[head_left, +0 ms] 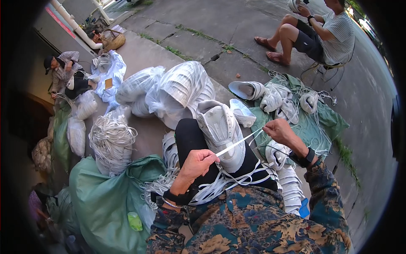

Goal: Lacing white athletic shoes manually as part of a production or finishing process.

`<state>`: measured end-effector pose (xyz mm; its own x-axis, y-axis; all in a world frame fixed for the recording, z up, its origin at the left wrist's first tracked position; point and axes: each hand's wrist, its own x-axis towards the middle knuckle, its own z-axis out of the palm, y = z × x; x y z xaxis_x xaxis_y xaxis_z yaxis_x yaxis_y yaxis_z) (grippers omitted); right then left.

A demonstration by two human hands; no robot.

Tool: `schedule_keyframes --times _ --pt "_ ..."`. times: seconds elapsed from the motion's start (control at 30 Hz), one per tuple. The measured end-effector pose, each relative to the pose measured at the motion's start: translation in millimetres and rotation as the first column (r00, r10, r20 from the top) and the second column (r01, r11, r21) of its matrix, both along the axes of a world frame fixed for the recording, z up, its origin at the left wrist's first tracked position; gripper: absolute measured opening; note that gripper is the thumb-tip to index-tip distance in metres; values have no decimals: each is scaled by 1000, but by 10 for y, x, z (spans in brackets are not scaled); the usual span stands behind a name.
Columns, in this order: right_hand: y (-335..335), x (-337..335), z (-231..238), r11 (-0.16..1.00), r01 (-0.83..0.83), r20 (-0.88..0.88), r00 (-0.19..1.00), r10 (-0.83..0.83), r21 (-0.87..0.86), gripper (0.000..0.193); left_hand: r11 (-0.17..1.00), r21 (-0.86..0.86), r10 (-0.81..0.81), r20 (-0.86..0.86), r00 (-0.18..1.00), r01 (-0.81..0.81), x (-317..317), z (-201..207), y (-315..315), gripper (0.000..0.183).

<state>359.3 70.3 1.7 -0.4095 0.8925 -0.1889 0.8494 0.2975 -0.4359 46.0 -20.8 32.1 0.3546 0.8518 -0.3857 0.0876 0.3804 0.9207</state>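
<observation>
A white shoe (216, 122) rests on my lap, its toe toward me; no lace shows threaded in its eyelets. A flat white shoelace (231, 147) is stretched taut above its toe between my two hands. My left hand (198, 163) pinches one part of the lace between thumb and fingers. Farther to the right, my right hand (279, 131) is closed on the other part, which looks doubled near the fingers. Loose white laces (224, 181) lie in a tangle across my thighs, below the shoe.
Nested white shoes (290, 188) stand beside my right thigh. Ahead are clear bags of shoes (179, 86). A green sack (99, 199) and bundled laces (111, 137) sit left. More shoes lie on green cloth (330, 122) at right. Two people (336, 40) sit farther off.
</observation>
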Motion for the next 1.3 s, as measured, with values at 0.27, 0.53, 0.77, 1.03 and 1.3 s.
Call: schedule_keyframes --times 0.27,0.53,0.77,1.03,1.3 --pt "-384 -851 470 947 -310 -693 701 168 -84 20 1000 -23 8 63 998 -7 351 -13 99 20" --pt "-401 -900 272 983 -183 -788 608 96 -22 15 994 -92 63 78 995 -56 370 -132 51 20" --pt "-312 -909 133 988 -109 -737 676 -10 -113 12 933 -62 356 0 934 -355 267 -248 129 20" --pt "-285 -979 -89 999 11 -709 705 -33 -35 7 884 -173 423 -99 901 -434 341 -372 267 22" --pt "-284 -1012 -83 965 11 -579 802 148 263 9 842 -199 491 -99 865 -501 395 -440 320 22"
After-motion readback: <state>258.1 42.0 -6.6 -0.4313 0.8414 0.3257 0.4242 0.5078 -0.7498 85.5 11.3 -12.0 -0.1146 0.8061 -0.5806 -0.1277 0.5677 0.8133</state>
